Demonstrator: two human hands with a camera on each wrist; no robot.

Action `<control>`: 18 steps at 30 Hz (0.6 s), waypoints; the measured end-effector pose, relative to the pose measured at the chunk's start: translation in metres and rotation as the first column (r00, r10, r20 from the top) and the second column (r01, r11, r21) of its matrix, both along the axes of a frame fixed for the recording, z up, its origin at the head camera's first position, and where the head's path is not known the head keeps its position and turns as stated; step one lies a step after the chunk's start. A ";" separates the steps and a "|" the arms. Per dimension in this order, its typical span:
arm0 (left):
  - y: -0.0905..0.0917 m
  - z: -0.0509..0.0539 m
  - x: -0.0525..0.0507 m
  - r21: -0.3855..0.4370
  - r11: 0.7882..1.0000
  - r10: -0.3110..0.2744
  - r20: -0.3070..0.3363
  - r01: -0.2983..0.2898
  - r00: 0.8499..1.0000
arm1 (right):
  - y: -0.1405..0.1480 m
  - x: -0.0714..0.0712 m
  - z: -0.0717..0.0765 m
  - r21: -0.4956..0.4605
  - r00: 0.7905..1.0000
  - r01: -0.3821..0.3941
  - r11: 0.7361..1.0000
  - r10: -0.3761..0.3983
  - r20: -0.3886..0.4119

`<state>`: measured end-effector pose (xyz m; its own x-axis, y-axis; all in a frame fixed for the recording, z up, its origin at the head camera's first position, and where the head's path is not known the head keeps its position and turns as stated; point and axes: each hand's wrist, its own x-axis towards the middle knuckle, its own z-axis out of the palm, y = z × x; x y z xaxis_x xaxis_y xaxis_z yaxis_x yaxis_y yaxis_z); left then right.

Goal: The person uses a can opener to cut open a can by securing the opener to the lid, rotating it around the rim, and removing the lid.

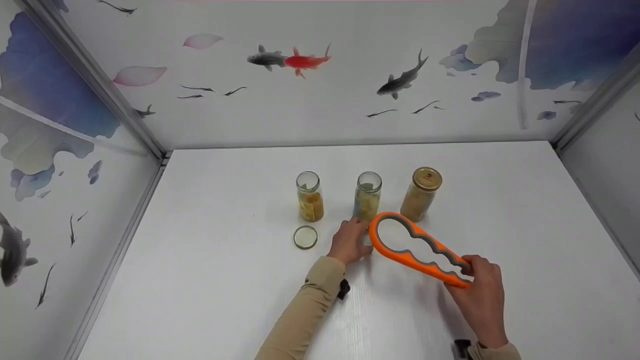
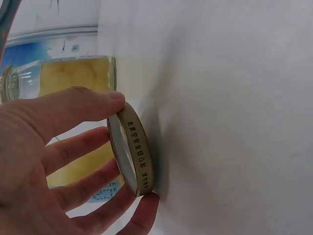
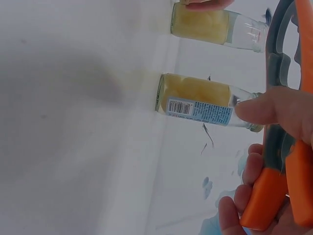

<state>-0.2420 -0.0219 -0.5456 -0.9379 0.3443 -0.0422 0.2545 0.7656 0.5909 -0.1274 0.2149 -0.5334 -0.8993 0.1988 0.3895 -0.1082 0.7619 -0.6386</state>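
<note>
My left hand [image 1: 350, 242] holds a gold jar lid [image 2: 139, 152] by its rim between thumb and fingers, low over the table before the middle jar. The head view hides that lid. The middle glass jar [image 1: 368, 204] stands uncapped, with pale yellow contents. In my right hand [image 1: 477, 295] is an orange and grey jar opener [image 1: 420, 265], gripped by its handle ends, its loop pointing toward the middle jar. Right of that jar stands a third jar [image 1: 415, 202], its gold lid still on; a barcode label shows in the right wrist view.
An uncapped jar [image 1: 311, 206] with orange-yellow contents stands at the left. A loose lid [image 1: 305, 237] lies in front of it on the white table [image 1: 215, 260]. Panels painted with fish [image 1: 402, 82] enclose the table's back and sides.
</note>
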 end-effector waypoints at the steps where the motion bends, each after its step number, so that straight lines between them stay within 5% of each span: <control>1: 0.001 0.000 -0.001 -0.024 1.000 -0.002 -0.006 0.002 1.000 | 0.000 0.000 0.000 -0.002 1.000 -0.001 1.000 0.001 0.000; 7: 0.009 -0.003 -0.004 -0.184 0.983 0.007 -0.076 -0.021 0.997 | 0.000 0.000 -0.001 0.005 1.000 -0.009 1.000 0.009 0.007; 18: 0.017 -0.002 0.001 -0.297 0.954 -0.019 -0.153 -0.028 0.988 | 0.000 0.000 -0.002 0.000 1.000 0.011 1.000 -0.011 0.028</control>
